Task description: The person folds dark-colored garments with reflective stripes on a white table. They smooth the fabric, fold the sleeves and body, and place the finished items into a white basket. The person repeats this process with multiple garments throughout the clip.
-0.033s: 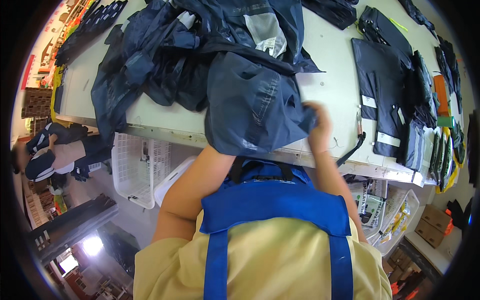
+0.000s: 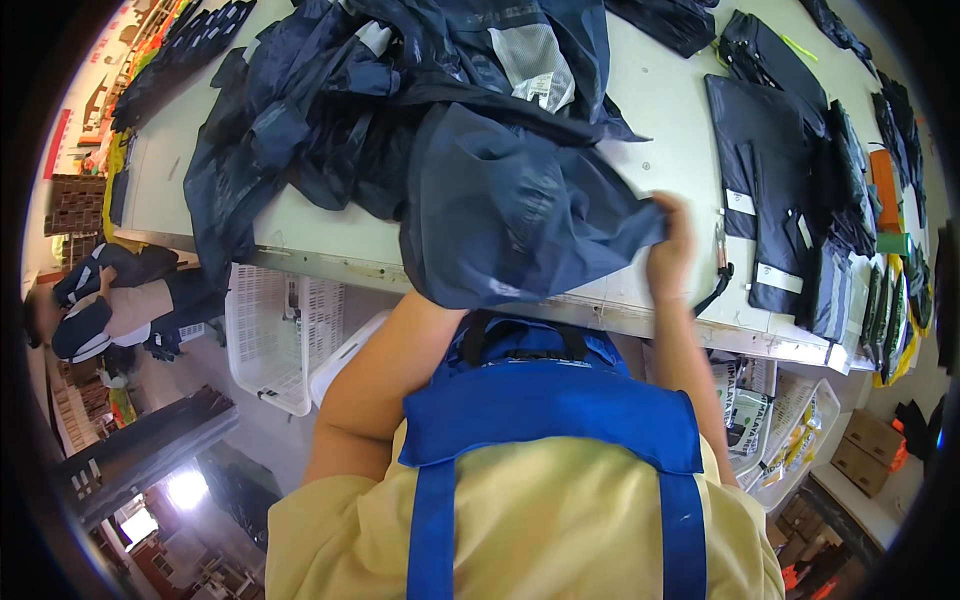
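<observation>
Navy garment [image 2: 510, 215] corner in R fingers [image 2: 671, 205], bulk L of them

garment [image 2: 500, 210] on table [image 2: 668, 120], baskets [image 2: 255, 320] below

1 head-worn fisheye view looks steeply down from close above onto the chest [image 2: 560, 510] and worktable [image 2: 665, 110].
</observation>
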The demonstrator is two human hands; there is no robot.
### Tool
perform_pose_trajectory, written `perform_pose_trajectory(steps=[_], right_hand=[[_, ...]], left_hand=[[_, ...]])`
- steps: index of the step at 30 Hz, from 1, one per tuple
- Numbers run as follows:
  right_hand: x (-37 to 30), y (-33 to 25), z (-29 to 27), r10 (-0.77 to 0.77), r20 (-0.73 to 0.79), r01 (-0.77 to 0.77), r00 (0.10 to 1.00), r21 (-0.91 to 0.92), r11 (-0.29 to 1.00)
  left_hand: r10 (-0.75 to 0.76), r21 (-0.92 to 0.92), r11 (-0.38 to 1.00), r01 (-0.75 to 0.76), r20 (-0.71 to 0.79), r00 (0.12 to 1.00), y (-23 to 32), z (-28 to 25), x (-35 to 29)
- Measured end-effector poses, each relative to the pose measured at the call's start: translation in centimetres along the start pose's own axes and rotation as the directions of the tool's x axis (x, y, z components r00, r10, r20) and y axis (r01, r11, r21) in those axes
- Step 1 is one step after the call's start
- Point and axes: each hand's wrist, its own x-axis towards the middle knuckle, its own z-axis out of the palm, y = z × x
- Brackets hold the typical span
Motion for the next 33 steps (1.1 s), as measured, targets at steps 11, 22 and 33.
perform_pose_trajectory(steps=[11,22,33], right_hand=[[2.3,11.3,-13.2,0.286,0.342,-0.291,0.895,-0.038,0.956],[5.8,7.0,-9.8,0.011,0.395,0.187,0.919,-0.457,0.870],[-3.3,-0.5,-4.9,-0.117,0.904,0.367,0.412,-0.047,0.929]], left_hand=[[-0.114,0.341,0.907,0.249,-0.370,0.922,-6.9,4.5,-6.3],[-0.094,0.201,0.979,0.016,0.385,0.918,-7.9,1.9,-0.2],[-0.064,0.355,0.934,-0.040,0.277,0.959,-8.7,-3.3,4.0]])
